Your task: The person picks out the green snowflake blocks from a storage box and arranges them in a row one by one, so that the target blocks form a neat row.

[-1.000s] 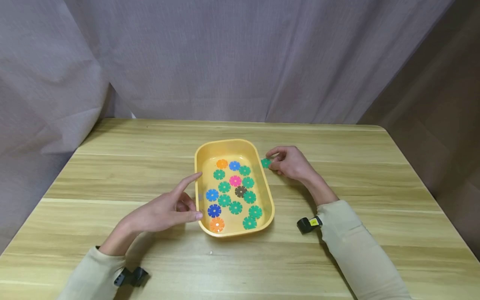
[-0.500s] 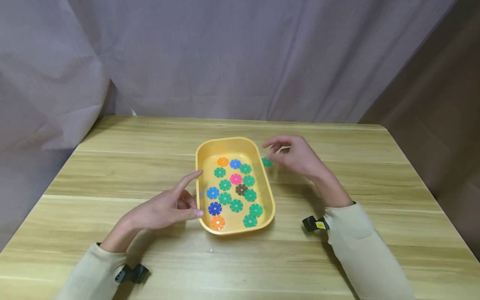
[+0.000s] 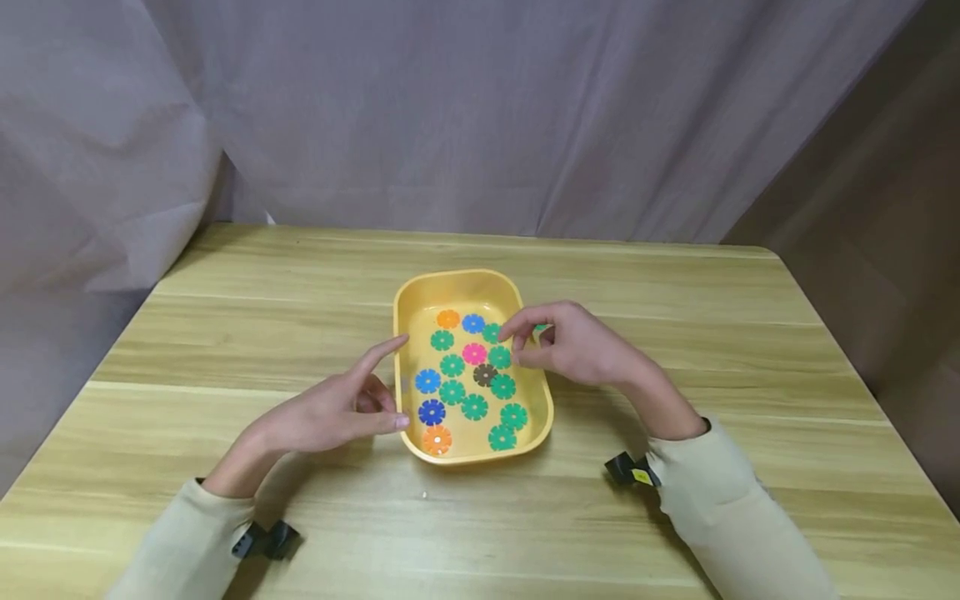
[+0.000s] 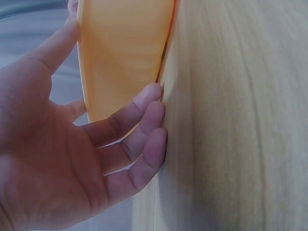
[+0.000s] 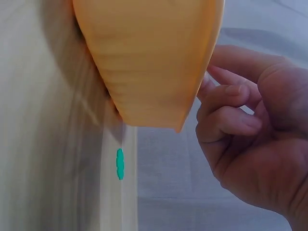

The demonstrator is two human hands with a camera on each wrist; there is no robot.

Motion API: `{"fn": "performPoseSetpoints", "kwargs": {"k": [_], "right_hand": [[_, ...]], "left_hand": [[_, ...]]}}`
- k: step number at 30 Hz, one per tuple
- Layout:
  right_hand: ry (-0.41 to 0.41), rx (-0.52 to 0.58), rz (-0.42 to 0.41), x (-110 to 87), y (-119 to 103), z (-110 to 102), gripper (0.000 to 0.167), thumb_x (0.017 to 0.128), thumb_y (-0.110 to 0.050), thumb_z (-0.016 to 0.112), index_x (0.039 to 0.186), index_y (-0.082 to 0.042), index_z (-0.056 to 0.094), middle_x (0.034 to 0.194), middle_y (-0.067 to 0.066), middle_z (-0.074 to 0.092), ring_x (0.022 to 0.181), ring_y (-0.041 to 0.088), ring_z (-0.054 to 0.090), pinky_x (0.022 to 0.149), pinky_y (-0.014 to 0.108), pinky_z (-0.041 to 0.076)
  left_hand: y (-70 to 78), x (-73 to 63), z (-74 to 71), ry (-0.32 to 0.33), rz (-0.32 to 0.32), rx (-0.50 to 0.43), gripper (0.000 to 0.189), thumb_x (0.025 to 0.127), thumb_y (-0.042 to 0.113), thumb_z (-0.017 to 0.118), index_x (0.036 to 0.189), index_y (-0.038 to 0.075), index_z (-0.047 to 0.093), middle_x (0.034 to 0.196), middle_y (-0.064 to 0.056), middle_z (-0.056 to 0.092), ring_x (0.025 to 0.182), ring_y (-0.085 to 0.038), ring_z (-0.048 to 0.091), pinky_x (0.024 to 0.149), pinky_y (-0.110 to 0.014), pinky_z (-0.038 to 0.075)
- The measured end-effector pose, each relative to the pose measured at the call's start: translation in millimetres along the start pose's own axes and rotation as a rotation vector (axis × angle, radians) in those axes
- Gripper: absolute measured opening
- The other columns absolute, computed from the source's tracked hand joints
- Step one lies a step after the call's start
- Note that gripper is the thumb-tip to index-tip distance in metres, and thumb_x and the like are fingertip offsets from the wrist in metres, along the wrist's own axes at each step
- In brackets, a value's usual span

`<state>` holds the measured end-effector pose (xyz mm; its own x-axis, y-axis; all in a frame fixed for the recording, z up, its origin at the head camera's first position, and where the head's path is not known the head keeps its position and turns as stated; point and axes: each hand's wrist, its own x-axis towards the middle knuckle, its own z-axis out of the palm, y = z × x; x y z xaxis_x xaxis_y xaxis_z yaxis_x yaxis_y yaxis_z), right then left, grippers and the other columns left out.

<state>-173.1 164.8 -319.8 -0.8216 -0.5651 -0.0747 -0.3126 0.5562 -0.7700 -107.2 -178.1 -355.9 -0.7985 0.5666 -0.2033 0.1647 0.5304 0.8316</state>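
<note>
My loosely bent, empty right hand (image 3: pixel 577 346) hovers over green notched plastic discs (image 3: pixel 497 357); my spread left hand (image 3: pixel 324 414) touches the yellow rectangular plastic tray (image 3: pixel 457 289).

Left hand (image 3: pixel 322 415): index finger and thumb extended, remaining fingers loosely bent. Right hand (image 3: pixel 573 343): index finger and thumb pointing inward, tips apart, other fingers curled. Left forearm (image 3: pixel 180 542), right forearm (image 3: pixel 738 508): sleeved, angled inward
</note>
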Motion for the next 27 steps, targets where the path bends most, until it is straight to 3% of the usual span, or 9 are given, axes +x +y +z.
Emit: {"fn": "performPoseSetpoints", "kwargs": {"k": [7, 11, 16, 19, 27], "right_hand": [[-0.093, -0.090, -0.048, -9.0, -7, 1, 0.024, 0.093, -0.009, 0.079, 0.116, -0.014, 0.079, 0.097, -0.001, 0.071, 0.058, 0.013, 0.046, 0.057, 0.024, 0.040], [-0.165, -0.142, -0.091, -12.0, -15, 5, 0.027, 0.091, -0.007, 0.080, 0.117, -0.015, 0.080, 0.099, 0.000, 0.074, 0.062, 0.014, 0.050, 0.059, 0.025, 0.043], [-0.227, -0.227, -0.120, -14.0, -23, 12, 0.030, 0.090, -0.006, 0.082, 0.118, -0.013, 0.079, 0.101, -0.004, 0.077, 0.088, 0.020, 0.063, 0.080, 0.032, 0.052], [-0.232, -0.307, -0.136, -14.9, -25, 16, 0.029, 0.088, -0.008, 0.083, 0.116, -0.016, 0.080, 0.098, -0.011, 0.077, 0.103, 0.021, 0.065, 0.097, 0.040, 0.047], [-0.232, -0.439, -0.146, -16.7, -22, 22, 0.027, 0.083, -0.015, 0.090, 0.104, -0.029, 0.081, 0.092, -0.020, 0.074, 0.095, 0.016, 0.059, 0.101, 0.047, 0.031]], "left_hand": [[0.9, -0.5, 0.0, -0.003, -0.002, -0.005, 0.101, 0.099, 0.035, 0.076, 0.171, 0.025, 0.006, 0.109, -0.010, 0.069, 0.095, -0.018, 0.069, 0.087, -0.035, 0.057], [0.9, -0.1, 0.6, -0.004, -0.001, -0.009, 0.101, 0.099, 0.035, 0.076, 0.171, 0.024, 0.006, 0.108, -0.010, 0.069, 0.094, -0.018, 0.070, 0.086, -0.034, 0.057], [1.0, 0.2, 1.8, -0.005, -0.001, -0.013, 0.101, 0.099, 0.036, 0.076, 0.171, 0.024, 0.006, 0.109, -0.009, 0.069, 0.095, -0.018, 0.070, 0.087, -0.035, 0.057], [0.9, -0.2, 2.3, -0.004, 0.003, -0.010, 0.101, 0.099, 0.036, 0.076, 0.171, 0.024, 0.006, 0.108, -0.009, 0.069, 0.095, -0.017, 0.069, 0.087, -0.035, 0.057], [0.8, 0.1, 2.5, -0.004, 0.004, -0.011, 0.101, 0.099, 0.035, 0.076, 0.171, 0.024, 0.006, 0.107, -0.009, 0.069, 0.095, -0.017, 0.070, 0.087, -0.034, 0.057]]}}
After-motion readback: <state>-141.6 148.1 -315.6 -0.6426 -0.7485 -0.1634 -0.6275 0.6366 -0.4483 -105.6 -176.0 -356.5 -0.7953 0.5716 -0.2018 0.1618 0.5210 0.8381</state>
